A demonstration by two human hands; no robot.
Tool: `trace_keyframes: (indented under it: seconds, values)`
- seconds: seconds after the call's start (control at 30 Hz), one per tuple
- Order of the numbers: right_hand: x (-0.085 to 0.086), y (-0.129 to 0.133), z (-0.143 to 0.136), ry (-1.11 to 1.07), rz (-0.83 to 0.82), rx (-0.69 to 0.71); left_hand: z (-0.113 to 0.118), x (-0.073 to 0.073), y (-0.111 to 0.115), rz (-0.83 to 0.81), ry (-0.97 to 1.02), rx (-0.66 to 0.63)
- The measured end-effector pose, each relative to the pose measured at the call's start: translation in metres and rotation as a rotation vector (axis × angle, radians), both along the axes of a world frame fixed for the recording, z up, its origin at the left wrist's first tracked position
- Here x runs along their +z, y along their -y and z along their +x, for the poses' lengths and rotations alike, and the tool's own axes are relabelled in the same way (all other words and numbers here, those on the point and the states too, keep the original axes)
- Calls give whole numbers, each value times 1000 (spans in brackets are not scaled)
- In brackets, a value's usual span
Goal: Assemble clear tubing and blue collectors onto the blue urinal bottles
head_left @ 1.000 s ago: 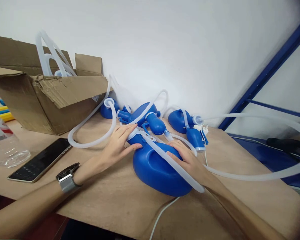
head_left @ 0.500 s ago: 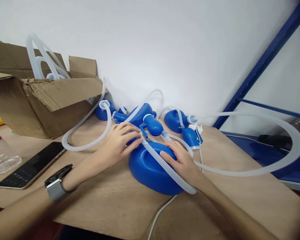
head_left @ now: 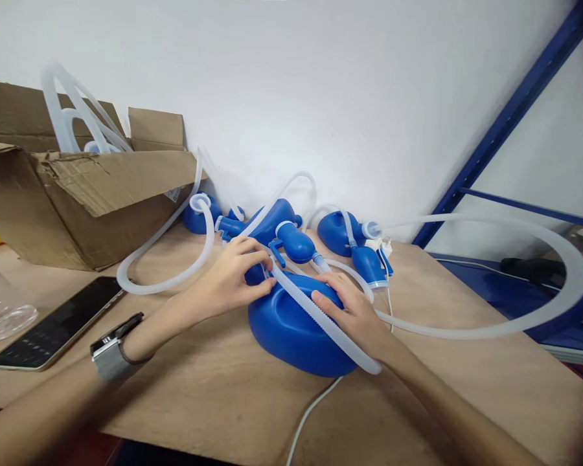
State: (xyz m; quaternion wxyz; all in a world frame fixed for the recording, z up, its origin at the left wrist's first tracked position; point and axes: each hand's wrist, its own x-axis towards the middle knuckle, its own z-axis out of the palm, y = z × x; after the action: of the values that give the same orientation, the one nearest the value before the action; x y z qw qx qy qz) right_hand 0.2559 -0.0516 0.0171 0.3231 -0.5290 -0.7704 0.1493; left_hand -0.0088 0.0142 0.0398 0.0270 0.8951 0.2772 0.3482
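Observation:
A blue plastic urinal bottle (head_left: 291, 330) lies on its side on the table, with a translucent ribbed hose (head_left: 328, 323) running across it. My left hand (head_left: 238, 272) is closed at the bottle's neck end, thumb and fingers pinching where the hose meets it; the fingers partly hide the joint. Curved over the bottle's right side, my right hand (head_left: 352, 307) grips it, its thumb beside the hose. Just behind, a blue funnel-shaped receiver (head_left: 297, 244) with a small blue lid joins a hose end.
More blue bottles (head_left: 337, 233) with looping hoses stand along the wall. An open cardboard box (head_left: 111, 184) holding hoses is at left, near a phone (head_left: 56, 323) and a clear plastic bottle (head_left: 4, 304). A white cable (head_left: 311, 408) crosses the table's front. Blue shelving (head_left: 505, 123) stands at right.
My left thumb and fingers have shifted slightly at the bottle's neck, the fingers drawing in more tightly. My right hand stays on the bottle. The view has moved very little.

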Motion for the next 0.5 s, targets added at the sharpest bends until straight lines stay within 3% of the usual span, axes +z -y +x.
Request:
trace_keyframes:
  seconds: [0.33, 0.5]
  values:
    - [0, -1, 3, -25, 8, 53, -1, -4, -9, 45, -25, -44]
    - [-2, 0, 3, -9, 47, 52, -2, -11, -4, 220, -111, 15]
